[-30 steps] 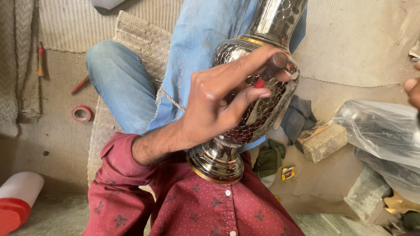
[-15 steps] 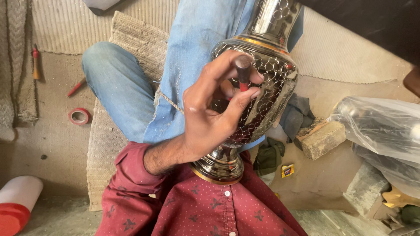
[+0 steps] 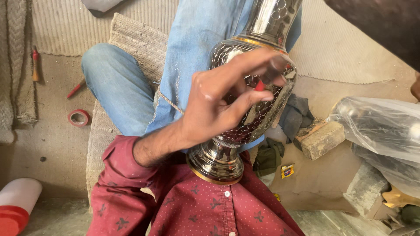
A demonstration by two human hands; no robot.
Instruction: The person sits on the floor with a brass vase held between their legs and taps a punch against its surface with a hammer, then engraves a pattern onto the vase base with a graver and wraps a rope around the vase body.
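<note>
A shiny silver vase (image 3: 245, 131) with a hammered scale pattern and gold bands lies tilted across my lap, its round foot (image 3: 214, 164) against my maroon shirt. My left hand (image 3: 218, 105) is pressed on the vase's belly. Its fingers pinch a small tool with a red part (image 3: 259, 85) and a dark rounded end, and the tip touches the patterned surface. Only a sliver of my right hand (image 3: 415, 88) shows at the right edge, above a clear plastic bag (image 3: 376, 126). Its fingers are out of sight.
My legs in blue jeans (image 3: 118, 91) rest on a woven mat (image 3: 135, 41). A red tape roll (image 3: 79, 117) and a red-handled tool (image 3: 75, 88) lie on the floor to the left. A wooden block (image 3: 321, 139) and dark cloths (image 3: 295, 113) lie to the right. A dark blurred shape (image 3: 385, 26) fills the top right corner.
My left hand has shifted its fingers and the small tool across the vase's belly. A dark blurred shape has come into the top right corner, and my right hand has slid nearly out of view.
</note>
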